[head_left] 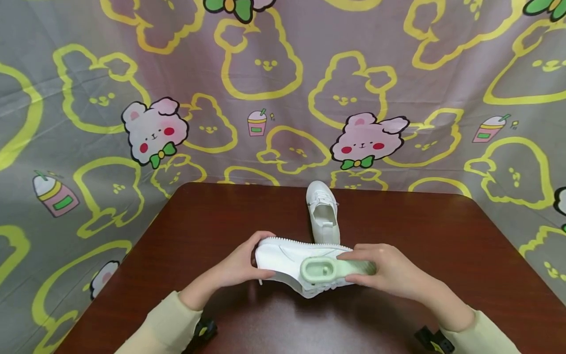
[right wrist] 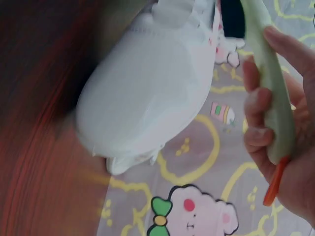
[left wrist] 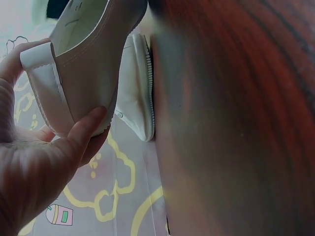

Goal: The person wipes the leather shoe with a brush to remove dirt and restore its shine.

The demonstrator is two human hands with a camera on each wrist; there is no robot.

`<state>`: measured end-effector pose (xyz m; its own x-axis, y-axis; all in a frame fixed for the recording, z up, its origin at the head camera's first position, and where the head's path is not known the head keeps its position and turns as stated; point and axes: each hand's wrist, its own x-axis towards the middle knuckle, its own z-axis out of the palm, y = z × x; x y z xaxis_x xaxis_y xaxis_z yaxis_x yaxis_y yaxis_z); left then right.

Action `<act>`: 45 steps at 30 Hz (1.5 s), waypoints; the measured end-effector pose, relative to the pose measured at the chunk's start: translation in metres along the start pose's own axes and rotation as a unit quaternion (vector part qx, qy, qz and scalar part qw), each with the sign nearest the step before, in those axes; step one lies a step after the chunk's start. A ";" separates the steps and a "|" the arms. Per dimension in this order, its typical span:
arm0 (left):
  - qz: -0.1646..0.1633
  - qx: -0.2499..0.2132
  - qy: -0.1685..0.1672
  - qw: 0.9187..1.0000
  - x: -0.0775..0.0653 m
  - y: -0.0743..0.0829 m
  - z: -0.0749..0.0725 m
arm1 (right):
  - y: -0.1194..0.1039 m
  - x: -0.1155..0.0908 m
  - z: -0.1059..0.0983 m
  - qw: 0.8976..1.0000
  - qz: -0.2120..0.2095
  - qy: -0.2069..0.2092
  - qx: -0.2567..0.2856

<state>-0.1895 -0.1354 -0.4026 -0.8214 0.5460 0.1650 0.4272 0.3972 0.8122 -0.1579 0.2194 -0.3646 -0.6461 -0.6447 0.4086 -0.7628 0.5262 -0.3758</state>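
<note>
A white lace-up shoe [head_left: 278, 256] is tipped on its side above the near part of the table, its toothed sole edge facing away from me. My left hand [head_left: 236, 263] grips it by the heel, thumb on one side of the opening, fingers round the other. In my right hand [head_left: 393, 269] is a pale green brush [head_left: 318, 270], fingers wrapped round its handle. The right wrist view shows the brush's dark bristles [right wrist: 232, 18] and an orange strap [right wrist: 275, 182] at the handle end. The brush head overlaps the shoe's side; whether the bristles touch it is hidden.
A second white shoe [head_left: 319, 192] stands upright on the dark red-brown table [head_left: 239, 211], just beyond the held one, toe pointing away. Behind and beside the table hangs a grey cloth [head_left: 287, 54] with cartoon bears.
</note>
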 end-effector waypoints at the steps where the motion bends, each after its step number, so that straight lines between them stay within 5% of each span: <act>1: 0.001 0.000 0.000 1.000 0.000 0.000 0.000 | -0.001 0.000 0.000 1.000 -0.008 -0.011 -0.001; 5: 0.000 0.003 0.001 1.000 0.000 0.000 -0.001 | 0.002 0.002 0.000 1.000 0.006 -0.015 -0.008; 13: 0.004 -0.004 -0.004 1.000 -0.001 0.000 0.000 | 0.018 0.000 -0.005 0.991 0.088 0.074 -0.065; 18: -0.004 -0.004 -0.002 1.000 -0.001 0.001 -0.001 | 0.014 -0.002 -0.005 0.993 0.062 0.093 -0.030; 24: 0.002 0.000 -0.003 1.000 -0.001 0.003 -0.001 | 0.001 -0.002 -0.002 1.000 -0.016 0.013 0.008; 29: 0.003 -0.002 -0.005 1.000 0.000 0.005 -0.001 | 0.001 0.000 -0.002 1.000 0.012 -0.021 -0.017; 39: -0.006 -0.006 -0.008 1.000 0.000 0.004 0.001 | 0.022 0.002 -0.006 0.988 0.099 0.089 -0.077; 45: 0.002 -0.009 -0.006 1.000 0.000 0.004 0.000 | 0.010 0.003 -0.002 0.997 0.033 0.062 -0.016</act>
<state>-0.1882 -0.1337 -0.3996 -0.8148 0.5570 0.1608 0.4234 0.3822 0.8214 -0.1676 0.2238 -0.3652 -0.6921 -0.5353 0.4843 -0.7174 0.5840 -0.3798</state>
